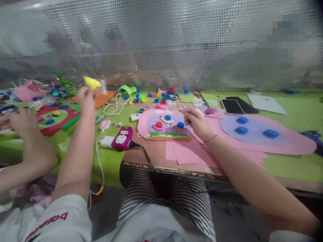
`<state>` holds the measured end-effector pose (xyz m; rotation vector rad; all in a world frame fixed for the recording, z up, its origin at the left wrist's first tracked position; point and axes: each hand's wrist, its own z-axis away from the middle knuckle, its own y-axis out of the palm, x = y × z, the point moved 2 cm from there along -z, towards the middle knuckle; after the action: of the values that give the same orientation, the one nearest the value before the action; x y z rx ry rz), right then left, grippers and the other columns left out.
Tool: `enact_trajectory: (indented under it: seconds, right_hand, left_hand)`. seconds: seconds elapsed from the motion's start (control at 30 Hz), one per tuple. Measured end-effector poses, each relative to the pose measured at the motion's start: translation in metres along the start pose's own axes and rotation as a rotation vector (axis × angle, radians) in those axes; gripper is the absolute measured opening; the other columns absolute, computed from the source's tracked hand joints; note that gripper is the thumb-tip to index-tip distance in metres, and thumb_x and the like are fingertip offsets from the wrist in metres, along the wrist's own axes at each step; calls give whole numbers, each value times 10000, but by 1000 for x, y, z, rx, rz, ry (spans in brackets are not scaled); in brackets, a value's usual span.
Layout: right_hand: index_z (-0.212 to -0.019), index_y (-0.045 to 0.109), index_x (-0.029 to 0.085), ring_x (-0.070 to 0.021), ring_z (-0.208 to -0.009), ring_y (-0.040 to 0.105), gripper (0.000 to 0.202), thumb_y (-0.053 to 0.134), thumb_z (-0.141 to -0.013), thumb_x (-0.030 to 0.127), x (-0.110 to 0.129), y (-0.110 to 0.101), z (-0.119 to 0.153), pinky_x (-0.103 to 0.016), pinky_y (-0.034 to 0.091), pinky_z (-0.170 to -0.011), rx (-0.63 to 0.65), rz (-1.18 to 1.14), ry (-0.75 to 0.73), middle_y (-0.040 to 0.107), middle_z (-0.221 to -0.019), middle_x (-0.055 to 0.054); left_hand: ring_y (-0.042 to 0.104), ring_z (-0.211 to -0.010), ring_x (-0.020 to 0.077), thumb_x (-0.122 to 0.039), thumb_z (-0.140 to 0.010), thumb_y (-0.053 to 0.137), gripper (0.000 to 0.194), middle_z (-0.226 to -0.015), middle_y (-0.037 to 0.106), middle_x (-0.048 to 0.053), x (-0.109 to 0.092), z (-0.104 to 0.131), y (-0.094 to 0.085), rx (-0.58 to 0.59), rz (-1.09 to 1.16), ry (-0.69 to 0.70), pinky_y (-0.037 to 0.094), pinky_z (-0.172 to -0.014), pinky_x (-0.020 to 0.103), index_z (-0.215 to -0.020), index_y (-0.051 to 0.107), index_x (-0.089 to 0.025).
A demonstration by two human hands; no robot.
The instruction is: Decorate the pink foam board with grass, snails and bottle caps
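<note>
While the head camera is looking down over the table, 1 craft panel (pixel 143 125) is lying at the middle, and the other places are being read from it as a clock's center. Past its edge, between 9 and 10 o'clock, the left hand (pixel 86 97) is rising with fingers closed, gripping 1 yellow piece (pixel 93 82) by its lower end. At 3 o'clock the right hand (pixel 196 121) is bunching its fingers by the panel's upper edge; I cannot tell whether they are pinching anything.

On the panel, 3 round discs are sitting: 2 blue discs (pixel 180 125) and 1 red disc (pixel 158 124), each resting against a curved, snail-like body. Rounded, flat and paper-like, the panel is showing a pink border, a lilac center and, toward 6 o'clock, a wavy green strip (pixel 169 134) above a brown band.

Farther at 3 o'clock, 1 long pink panel (pixel 300 145) is carrying a pale blue oval with 3 thick blue discs. Smooth pink sheets (pixel 186 156) are overlapping between 4 and 5 o'clock. Between 2 and 3, 1 glossy, dark-screened phone (pixel 232 107) is lying flat; between 8 and 9, 1 magenta device (pixel 123 137) is trailing a black cable. At 12 o'clock, small colored rings (pixel 156 100) are scattering before a perforated, metallic-looking screen (pixel 176 43). At 9 o'clock, a co-worker's hand (pixel 20 121) is bending near a red sheet (pixel 50 130).
</note>
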<state>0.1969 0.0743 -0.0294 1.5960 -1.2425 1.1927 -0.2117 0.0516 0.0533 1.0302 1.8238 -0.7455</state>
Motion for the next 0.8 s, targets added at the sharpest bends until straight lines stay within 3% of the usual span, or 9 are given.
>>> enact_trajectory:
  seconds: [0.07, 0.2, 0.3, 0.37, 0.53, 0.73, 0.8]
  right_hand:
    - [-887, 578, 183, -69, -506, 467, 161, 570, -784, 306, 2, 6, 5, -196, 395, -477, 80, 63, -30, 483, -602, 52]
    - [-1058, 561, 208, -115, -764, 588, 328, 607, -777, 371, 9, 10, 10, -238, 503, -612, 119, 107, -71, 581, -961, -29]
    - [-1117, 531, 230, -148, -897, 597, 403, 620, -768, 409, 8, 9, 9, -271, 524, -700, 109, 61, -110, 575, -1078, -51]
    - [-1073, 533, 222, -146, -861, 596, 390, 629, -758, 429, 4, 10, 9, -272, 520, -685, 71, 38, -126, 587, -983, -35]
    - [-829, 530, 192, -100, -656, 530, 288, 629, -757, 452, 0, 23, 14, -237, 483, -584, 60, 108, -160, 529, -728, 15]
    - [-759, 483, 182, -86, -592, 535, 347, 609, -770, 505, 1, 29, 18, -227, 474, -546, 113, 54, -94, 534, -672, 21]
    - [-746, 473, 182, -81, -555, 518, 339, 605, -779, 491, 0, 28, 17, -218, 454, -516, 105, 73, -92, 516, -625, 32]
  left_hand:
    - [436, -670, 76, -172, -890, 449, 118, -639, 540, -66, -10, 10, 48, 0, 72, -1, 295, -658, 260, -775, 468, -187]
    - [577, -699, 89, -69, -830, 517, 100, -712, 637, -6, -17, 63, 150, 334, 428, -303, 439, -732, 274, -796, 568, -148]
    - [603, -626, 84, -58, -807, 534, 89, -685, 644, 11, -18, 101, 189, 482, 444, -456, 485, -720, 263, -786, 592, -122]
    - [620, -632, 88, -43, -781, 547, 89, -689, 646, 11, -16, 114, 195, 501, 404, -507, 502, -713, 255, -776, 592, -120]
    - [640, -631, 120, -87, -744, 579, 91, -704, 657, 18, -12, 115, 182, 577, 228, -410, 530, -670, 280, -822, 608, -126]
    - [644, -828, 167, -139, -578, 736, 462, -922, 671, 44, -14, 111, 169, 742, 88, -171, 542, -724, 297, -1024, 612, -141]
    - [643, -816, 170, -221, -612, 740, 446, -925, 666, 52, -13, 110, 169, 784, 57, -155, 547, -704, 303, -1032, 614, -139]
